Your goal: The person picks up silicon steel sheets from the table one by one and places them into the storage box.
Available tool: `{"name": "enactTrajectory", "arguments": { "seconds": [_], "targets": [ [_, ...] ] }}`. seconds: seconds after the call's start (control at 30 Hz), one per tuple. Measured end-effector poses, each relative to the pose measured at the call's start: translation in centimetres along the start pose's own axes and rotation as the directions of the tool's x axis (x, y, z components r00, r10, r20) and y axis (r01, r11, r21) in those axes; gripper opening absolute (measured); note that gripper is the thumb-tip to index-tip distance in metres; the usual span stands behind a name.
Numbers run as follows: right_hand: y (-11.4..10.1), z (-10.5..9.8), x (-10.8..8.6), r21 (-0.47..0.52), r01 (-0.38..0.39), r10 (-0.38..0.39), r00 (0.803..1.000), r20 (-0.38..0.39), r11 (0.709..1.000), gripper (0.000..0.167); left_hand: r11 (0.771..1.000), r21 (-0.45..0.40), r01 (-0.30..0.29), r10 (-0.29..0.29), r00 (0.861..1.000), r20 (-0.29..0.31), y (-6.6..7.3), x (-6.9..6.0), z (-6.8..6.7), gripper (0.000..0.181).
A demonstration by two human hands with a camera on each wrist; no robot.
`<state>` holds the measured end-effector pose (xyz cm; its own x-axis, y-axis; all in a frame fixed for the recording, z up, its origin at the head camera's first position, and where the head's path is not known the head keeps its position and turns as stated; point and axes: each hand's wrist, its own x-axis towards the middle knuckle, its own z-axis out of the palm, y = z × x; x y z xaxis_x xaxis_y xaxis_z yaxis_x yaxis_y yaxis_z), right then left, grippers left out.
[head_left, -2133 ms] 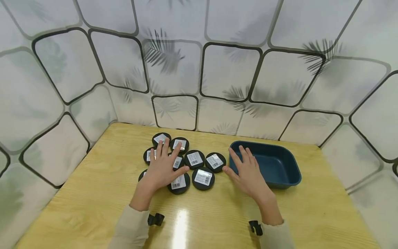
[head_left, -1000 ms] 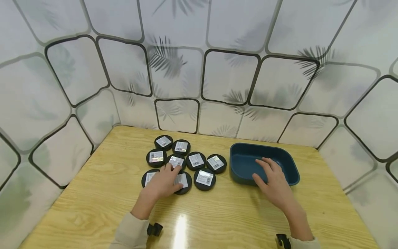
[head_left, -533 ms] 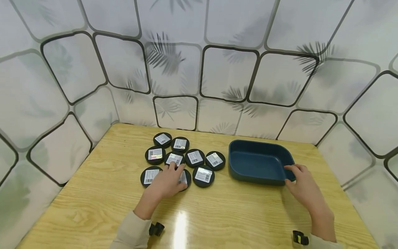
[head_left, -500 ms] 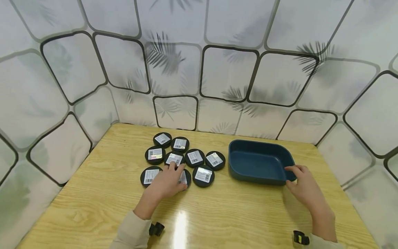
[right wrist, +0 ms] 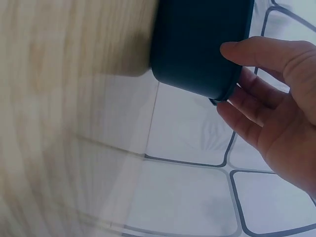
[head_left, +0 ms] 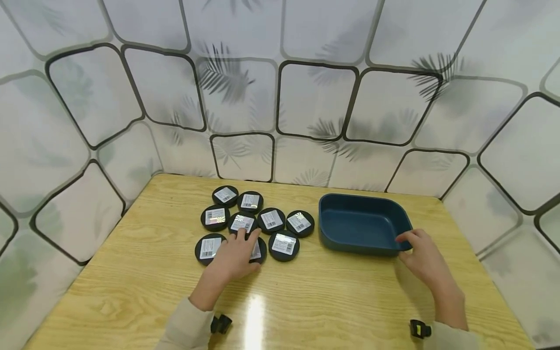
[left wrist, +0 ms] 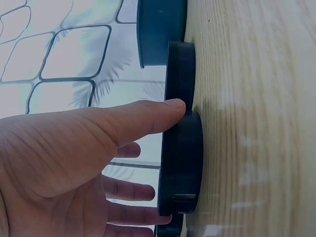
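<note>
My left hand (head_left: pixel 233 257) rests over a flat round black container (head_left: pixel 258 252) with a white barcode label, partly covering it. In the left wrist view, the thumb touches that container's (left wrist: pixel 181 158) upper edge; the other fingers lie loosely extended over its top, one fingertip at its lower edge. At the right, my right hand (head_left: pixel 426 257) pinches the near right corner of a dark blue rectangular bin (head_left: pixel 358 247). The right wrist view shows the thumb on the bin's (right wrist: pixel 197 49) outer wall and fingers at its rim. Nothing lies inside the bin.
Several similar labelled black containers (head_left: pixel 271 220) lie close together around the left hand, between it and the bin. They all sit on a light wooden table (head_left: pixel 315 301). A patterned fabric wall (head_left: pixel 245 160) borders the table's back and sides.
My left hand has come down from above the containers onto one of them. My right hand has moved right, across the bin, and taken hold of its near right corner.
</note>
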<state>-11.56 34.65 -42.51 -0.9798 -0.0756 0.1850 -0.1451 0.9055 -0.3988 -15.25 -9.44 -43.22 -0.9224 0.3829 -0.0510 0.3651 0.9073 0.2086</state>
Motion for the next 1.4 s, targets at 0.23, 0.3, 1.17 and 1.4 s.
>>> {"name": "enactTrajectory", "arguments": {
  "seconds": [0.23,0.3,1.17,1.4],
  "targets": [
    [0.0,0.2,0.4,-0.012,0.050,-0.051,0.998,-0.029,0.999,0.013,1.000,0.005,-0.008,0.008,1.000,-0.010,0.0,-0.1,0.1,0.084],
    [0.0,0.3,0.3,-0.014,0.055,-0.055,0.998,-0.035,0.998,0.013,1.000,0.009,-0.007,0.007,1.000,-0.006,0.0,-0.1,0.2,0.085],
    [-2.2,0.3,0.3,-0.125,-0.010,0.019,0.997,0.076,0.992,0.014,0.998,-0.017,0.068,-0.068,0.998,0.005,0.5,-0.3,0.5,0.088],
    [-2.1,0.5,0.7,-0.109,-0.013,0.021,0.997,0.077,0.994,0.015,0.996,0.058,0.062,-0.062,0.998,0.005,0.5,-0.2,0.4,0.087]
  ]
}}
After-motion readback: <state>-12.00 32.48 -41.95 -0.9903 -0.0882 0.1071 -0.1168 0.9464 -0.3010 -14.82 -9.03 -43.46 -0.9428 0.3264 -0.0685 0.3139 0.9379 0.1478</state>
